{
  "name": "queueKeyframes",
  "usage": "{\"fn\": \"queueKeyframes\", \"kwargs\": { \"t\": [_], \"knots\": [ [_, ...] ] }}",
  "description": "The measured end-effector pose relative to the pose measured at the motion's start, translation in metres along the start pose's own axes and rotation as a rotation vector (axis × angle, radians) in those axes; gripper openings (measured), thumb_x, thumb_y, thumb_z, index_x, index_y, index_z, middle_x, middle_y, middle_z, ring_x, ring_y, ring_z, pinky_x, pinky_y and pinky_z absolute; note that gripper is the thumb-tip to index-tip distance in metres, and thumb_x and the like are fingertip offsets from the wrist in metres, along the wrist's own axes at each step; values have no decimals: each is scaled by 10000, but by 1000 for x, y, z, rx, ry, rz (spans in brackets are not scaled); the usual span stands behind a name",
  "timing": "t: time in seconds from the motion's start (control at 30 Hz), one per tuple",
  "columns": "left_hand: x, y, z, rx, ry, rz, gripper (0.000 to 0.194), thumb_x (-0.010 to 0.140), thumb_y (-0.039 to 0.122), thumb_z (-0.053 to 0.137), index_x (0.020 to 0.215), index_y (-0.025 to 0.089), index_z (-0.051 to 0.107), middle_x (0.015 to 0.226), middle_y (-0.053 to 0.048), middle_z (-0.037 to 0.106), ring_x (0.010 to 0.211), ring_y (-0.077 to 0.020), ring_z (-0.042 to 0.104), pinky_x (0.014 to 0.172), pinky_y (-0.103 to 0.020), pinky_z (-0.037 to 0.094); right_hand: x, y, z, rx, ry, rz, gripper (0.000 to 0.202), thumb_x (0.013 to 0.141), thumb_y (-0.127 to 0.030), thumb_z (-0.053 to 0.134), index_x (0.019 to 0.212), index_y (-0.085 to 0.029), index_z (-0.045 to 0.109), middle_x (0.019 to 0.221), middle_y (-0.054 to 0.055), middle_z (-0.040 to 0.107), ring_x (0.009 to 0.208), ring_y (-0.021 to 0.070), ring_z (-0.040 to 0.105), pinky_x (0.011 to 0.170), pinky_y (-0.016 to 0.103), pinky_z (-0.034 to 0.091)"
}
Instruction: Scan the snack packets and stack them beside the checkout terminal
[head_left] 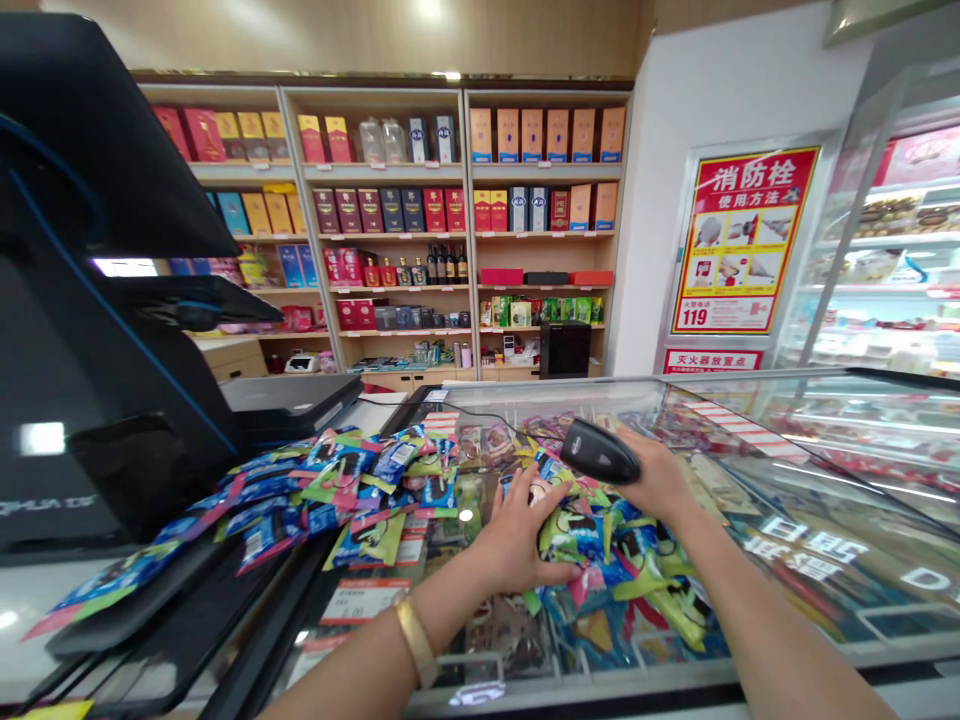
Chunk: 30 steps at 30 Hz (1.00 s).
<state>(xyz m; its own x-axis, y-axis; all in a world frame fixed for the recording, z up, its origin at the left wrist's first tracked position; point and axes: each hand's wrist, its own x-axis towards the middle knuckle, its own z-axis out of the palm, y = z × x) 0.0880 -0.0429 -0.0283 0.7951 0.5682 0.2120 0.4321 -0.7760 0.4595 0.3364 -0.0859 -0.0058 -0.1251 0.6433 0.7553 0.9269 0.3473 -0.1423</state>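
Observation:
A black corded barcode scanner (600, 453) is in my right hand (654, 476), its head pointing left above a heap of snack packets (577, 535). My left hand (517, 535) rests on the left side of that heap with its fingers spread, touching the blue and green packets. The heap lies on the glass lid of a chest freezer (757, 600). To the left, a second pile of similar packets (375, 475) spreads from the freezer edge onto the checkout equipment. What lies under my left palm is hidden.
A large black checkout terminal (112, 430) stands at the left. Price labels (367, 600) sit under the glass by the freezer's left edge. Shelves (469, 240) of boxed goods and bottles line the back wall. A lit glass-fronted cooler (885, 270) stands at the right.

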Motion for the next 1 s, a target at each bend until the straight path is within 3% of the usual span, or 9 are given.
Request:
{"fn": "queueKeyframes", "kwargs": {
  "t": [0.1,0.17,0.3,0.4,0.47,0.53,0.67,0.83,1.0],
  "knots": [
    [10,-2,-3,-13,55,-3,1047,569,544,789,1467,333,293,1574,-170,110,1428,-439,75,1082,-682,46,-1,3,-1,-40,21,22,225,710,-258,591,912,-185,660,859,90,694,845,260,659,753,358,522],
    [12,-3,-10,-38,158,10,1003,589,552,774,1456,312,330,1553,-179,190,1424,-418,136,1093,-661,54,-2,5,0,-54,27,33,231,703,-260,597,914,-190,662,864,87,697,863,265,660,755,355,523],
    [0,-13,-51,34,565,-50,654,698,385,715,1315,260,541,1404,-163,448,1318,-348,373,1108,-526,213,-4,7,2,-63,36,43,255,692,-254,603,933,-199,667,877,79,701,884,264,662,761,349,524],
    [-20,-27,-90,336,822,-238,489,721,319,672,1200,245,615,1339,-144,516,1275,-342,409,1120,-521,151,-3,4,1,-73,31,40,230,689,-250,602,904,-201,668,875,80,700,891,270,662,777,359,523],
    [-35,-38,-108,565,829,-412,448,734,362,647,1156,212,629,1365,-166,494,1314,-374,356,1113,-559,107,-2,2,1,-73,27,35,214,696,-248,595,893,-199,665,876,86,700,877,272,664,779,368,525],
    [-47,-51,-116,718,761,-539,427,731,424,633,1071,167,662,1350,-205,503,1336,-405,314,1097,-590,98,-2,0,0,-68,23,28,211,708,-252,595,901,-201,663,871,87,700,860,271,664,788,377,525],
    [-57,-68,-112,803,639,-614,433,713,460,627,984,128,691,1317,-251,517,1337,-427,301,1080,-617,94,-3,1,1,-74,30,20,243,703,-274,624,932,-205,659,891,89,702,886,279,660,801,388,523],
    [-54,-71,-108,649,721,-524,346,705,353,633,1010,193,667,1262,-177,578,1328,-391,333,1102,-588,84,-5,5,3,-90,19,14,215,705,-291,622,897,-197,652,921,94,699,900,277,658,778,377,530],
    [-46,-57,-109,118,900,-229,317,655,318,690,952,219,641,1092,-123,650,1145,-327,513,1054,-427,319,-5,3,3,-92,11,6,227,704,-256,600,917,-199,655,934,93,698,936,281,655,801,383,527]
  ]
}}
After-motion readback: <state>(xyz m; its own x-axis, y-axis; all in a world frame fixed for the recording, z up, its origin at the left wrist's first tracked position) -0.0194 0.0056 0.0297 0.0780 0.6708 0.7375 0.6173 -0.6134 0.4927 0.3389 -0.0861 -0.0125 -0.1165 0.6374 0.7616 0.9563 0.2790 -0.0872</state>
